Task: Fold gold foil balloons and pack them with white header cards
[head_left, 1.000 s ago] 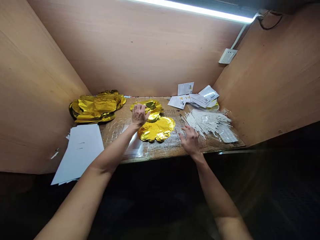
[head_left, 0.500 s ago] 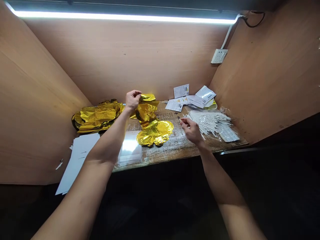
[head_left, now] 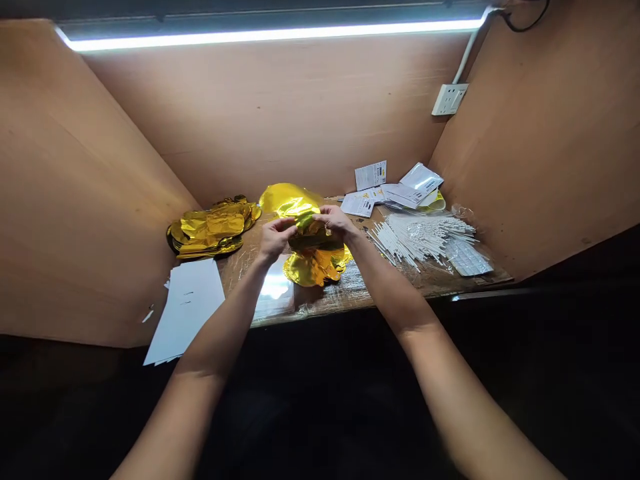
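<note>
A flat, uninflated gold foil balloon (head_left: 287, 199) is held over the middle of the table, its lower part hanging in folds. My left hand (head_left: 275, 240) pinches its near left edge between thumb and fingers. On the other side, my right hand (head_left: 338, 221) grips the same foil, fingers closed close to the left hand. Beneath them more crumpled gold foil (head_left: 313, 267) rests on the tabletop; whether it is part of the held balloon I cannot tell. A pile of folded gold foil balloons (head_left: 213, 227) lies to the left.
White paper sheets (head_left: 187, 310) overhang the front edge at left, beside clear plastic sleeves (head_left: 273, 293). At right are a heap of thin white sticks (head_left: 420, 233), printed cards (head_left: 407, 190) and a clear packet (head_left: 469, 257). Wooden panels (head_left: 280, 120) enclose the back and sides.
My right hand has moved left from beside the sticks onto the balloon and now grips it. The foil's upper part has been spread out. The view has shifted slightly.
</note>
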`<state>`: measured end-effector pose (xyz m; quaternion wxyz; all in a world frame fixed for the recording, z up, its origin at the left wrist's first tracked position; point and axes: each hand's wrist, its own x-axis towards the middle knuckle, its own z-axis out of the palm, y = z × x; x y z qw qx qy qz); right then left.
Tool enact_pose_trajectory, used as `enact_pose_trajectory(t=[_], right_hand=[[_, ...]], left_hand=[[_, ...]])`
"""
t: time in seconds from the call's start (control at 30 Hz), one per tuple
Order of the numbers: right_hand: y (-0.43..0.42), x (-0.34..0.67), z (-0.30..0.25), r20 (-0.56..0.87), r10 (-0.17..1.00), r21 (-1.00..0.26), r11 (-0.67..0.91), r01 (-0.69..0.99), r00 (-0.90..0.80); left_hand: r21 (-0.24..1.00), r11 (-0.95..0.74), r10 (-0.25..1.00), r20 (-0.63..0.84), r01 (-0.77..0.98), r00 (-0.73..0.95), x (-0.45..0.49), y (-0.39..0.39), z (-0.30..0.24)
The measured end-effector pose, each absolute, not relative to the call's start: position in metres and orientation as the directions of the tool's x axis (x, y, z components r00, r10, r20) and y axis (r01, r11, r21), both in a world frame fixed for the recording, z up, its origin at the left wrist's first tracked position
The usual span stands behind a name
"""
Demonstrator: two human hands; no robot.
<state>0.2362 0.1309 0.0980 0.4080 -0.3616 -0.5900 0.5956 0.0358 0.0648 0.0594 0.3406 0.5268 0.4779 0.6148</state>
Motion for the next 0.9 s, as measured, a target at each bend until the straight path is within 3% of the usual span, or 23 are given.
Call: enact_pose_trajectory(t=[0.1,0.17,0.3,0.4,0.53,0.67,0.77,0.9], right_hand=[[0.128,0.241,0.112,0.244,0.919,-0.97,0.235,-0.065,-0.309],[0.125,0.248,0.13,0.397,0.853,-0.903,0.429,0.023,-0.339],[0.106,0.27,0.162,0.586,0.69,-0.615,0.72,0.32,-0.425],[0.068,0.297,0.154,0.672,0.621,-0.404,0.764,0.503,-0.402],[-0.008,0.34,0.089,0.601,0.59,-0.244,0.778,0.578,-0.54],[-0.075,0.366,0.001,0.429,0.6,-0.23,0.795,0.561,-0.675],[-0.103,0.368,-0.043,0.351,0.632,-0.266,0.774,0.574,-0.691],[-0.108,0.366,-0.055,0.325,0.651,-0.316,0.759,0.57,-0.686]], left_hand=[[0.91,-0.393,0.877,0.414,0.131,-0.245,0.036,0.083,0.085],[0.861,-0.448,0.839,0.498,0.241,-0.219,0.039,0.088,0.108],[0.658,-0.462,0.724,0.667,0.594,-0.175,0.052,0.062,0.137],[0.46,-0.409,0.637,0.762,0.788,-0.114,0.065,0.015,0.125],[0.268,-0.53,0.671,0.713,0.805,0.204,0.08,-0.055,0.06],[0.264,-0.707,0.662,0.571,0.656,0.485,0.091,-0.109,-0.019],[0.289,-0.72,0.68,0.477,0.631,0.557,0.093,-0.13,-0.056],[0.324,-0.718,0.69,0.446,0.616,0.57,0.092,-0.129,-0.065]])
